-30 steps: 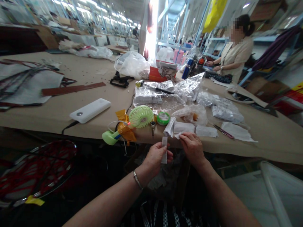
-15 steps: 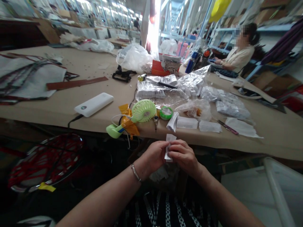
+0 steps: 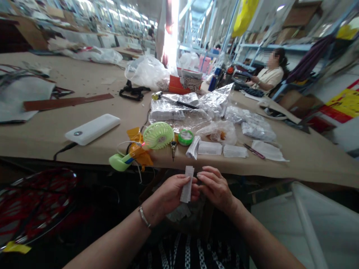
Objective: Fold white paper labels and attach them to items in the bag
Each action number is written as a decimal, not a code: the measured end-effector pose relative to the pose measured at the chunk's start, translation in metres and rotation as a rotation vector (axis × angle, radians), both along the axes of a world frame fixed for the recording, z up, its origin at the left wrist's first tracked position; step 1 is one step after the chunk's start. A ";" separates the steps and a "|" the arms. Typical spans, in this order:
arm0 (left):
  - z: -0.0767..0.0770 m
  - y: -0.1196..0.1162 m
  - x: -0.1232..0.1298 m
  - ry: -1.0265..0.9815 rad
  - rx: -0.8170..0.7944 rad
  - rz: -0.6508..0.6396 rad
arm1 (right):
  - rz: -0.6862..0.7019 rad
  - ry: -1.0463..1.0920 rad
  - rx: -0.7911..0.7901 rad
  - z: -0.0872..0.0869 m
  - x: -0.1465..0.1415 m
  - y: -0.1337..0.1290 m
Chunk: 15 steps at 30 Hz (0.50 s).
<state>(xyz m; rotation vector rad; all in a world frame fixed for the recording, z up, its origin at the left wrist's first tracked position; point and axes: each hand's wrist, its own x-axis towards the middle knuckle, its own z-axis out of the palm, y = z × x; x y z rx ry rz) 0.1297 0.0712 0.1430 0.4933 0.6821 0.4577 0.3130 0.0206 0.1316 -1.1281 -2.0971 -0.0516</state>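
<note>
A narrow white paper slip (image 3: 187, 184), covered in fine print, is pinched between the thumb and fingers of my left hand (image 3: 174, 191). It looks folded or layered and stands nearly upright, just in front of the table edge. My right hand (image 3: 215, 188) hovers close on its right side, apart from the slip, with bent fingers loosely spread and nothing visible in them. On the table beyond lie a folded stack of paper (image 3: 193, 147) and more printed slips (image 3: 209, 148), (image 3: 235, 151).
Along the front edge are a green fan (image 3: 158, 135), a soldering-iron-like tool (image 3: 173, 150), a green tape roll (image 3: 185, 137) and a pen (image 3: 254, 151). A white power bank (image 3: 94, 129) lies left. Behind are clear plastic packs (image 3: 179, 112). A co-worker (image 3: 270, 76) sits at back right.
My right hand has come off the paper slip and moved slightly right. The slip stays in my left hand, now more exposed. The view has shifted to the right.
</note>
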 end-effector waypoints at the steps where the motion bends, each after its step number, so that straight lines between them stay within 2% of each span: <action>1: 0.002 0.000 -0.001 0.058 0.003 0.005 | -0.111 0.003 0.013 0.001 0.011 0.001; 4: 0.004 -0.001 -0.003 0.150 0.032 0.000 | -0.484 -0.060 0.026 0.000 0.049 0.006; 6: 0.004 -0.002 -0.003 0.165 0.043 -0.008 | -0.612 -0.155 0.002 -0.003 0.069 0.009; 10: 0.004 -0.004 -0.001 0.165 0.038 -0.009 | -0.641 -0.253 -0.031 -0.013 0.090 0.011; 15: 0.003 -0.003 -0.003 0.158 0.027 0.005 | -0.573 -0.090 0.029 -0.010 0.098 0.009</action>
